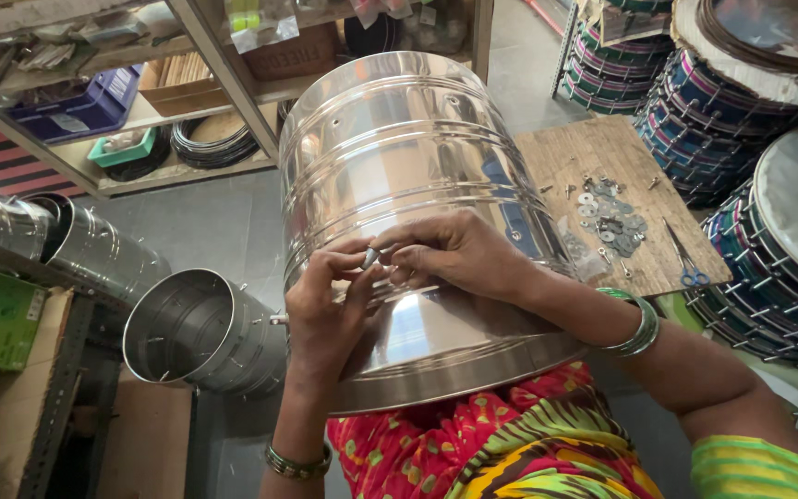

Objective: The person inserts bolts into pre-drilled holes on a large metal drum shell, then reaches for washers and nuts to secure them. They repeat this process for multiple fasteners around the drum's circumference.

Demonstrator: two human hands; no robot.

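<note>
My left hand [323,305] and right hand [454,254] meet on the side of a steel shell [408,185] propped on my lap, both pinching a small bolt [371,258] against its wall. Left of it lies a second shell [198,334] on its side. To the right, a wooden board [607,148] carries washers [613,222] and blue-handled scissors [687,263], with stacked drums [708,115] beyond.

Single head-worn view, looking steeply down from just above, very near the hands and the steel drum shell [408,185] on the lap. Faces forward over the floor: shelf rack [140,111] far left, wooden board [621,148] far right, stacked drums [722,102] at right edge.
</note>
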